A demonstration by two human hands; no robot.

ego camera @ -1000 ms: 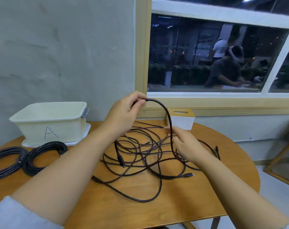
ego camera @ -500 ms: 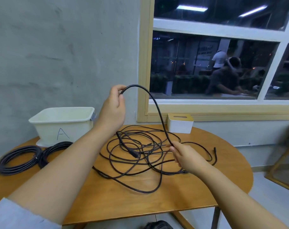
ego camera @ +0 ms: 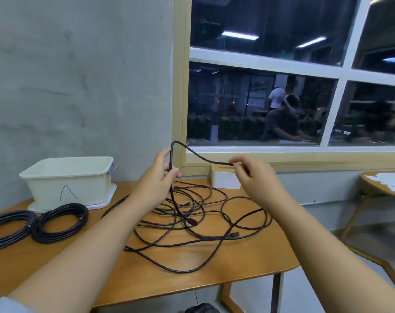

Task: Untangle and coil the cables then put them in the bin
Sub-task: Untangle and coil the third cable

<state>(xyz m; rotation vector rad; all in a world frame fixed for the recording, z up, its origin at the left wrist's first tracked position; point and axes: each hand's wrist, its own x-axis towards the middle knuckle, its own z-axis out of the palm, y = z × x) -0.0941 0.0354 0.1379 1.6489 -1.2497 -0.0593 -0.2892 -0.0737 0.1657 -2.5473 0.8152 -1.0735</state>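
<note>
A tangle of black cable point(ego camera: 192, 222) lies spread over the middle of the wooden table point(ego camera: 214, 274). My left hand point(ego camera: 156, 181) grips one strand above the pile, and the strand bends over in an arch point(ego camera: 192, 151) to my right hand point(ego camera: 257, 177), which pinches it at about the same height. Below my left hand the strand drops into the pile. The cream bin marked "A" point(ego camera: 66, 180) stands at the back left on a white tray. Two coiled black cables point(ego camera: 60, 222) point(ego camera: 7, 229) lie in front of it.
A small white box with a yellow top point(ego camera: 223, 178) stands at the back of the table under the window sill. The grey wall is close behind the bin. A second wooden table point(ego camera: 384, 184) with papers is at the right.
My right hand has risen from the pile on the table to the height of my left hand, lifting the strand. The cable's arch is now lower and wider.
</note>
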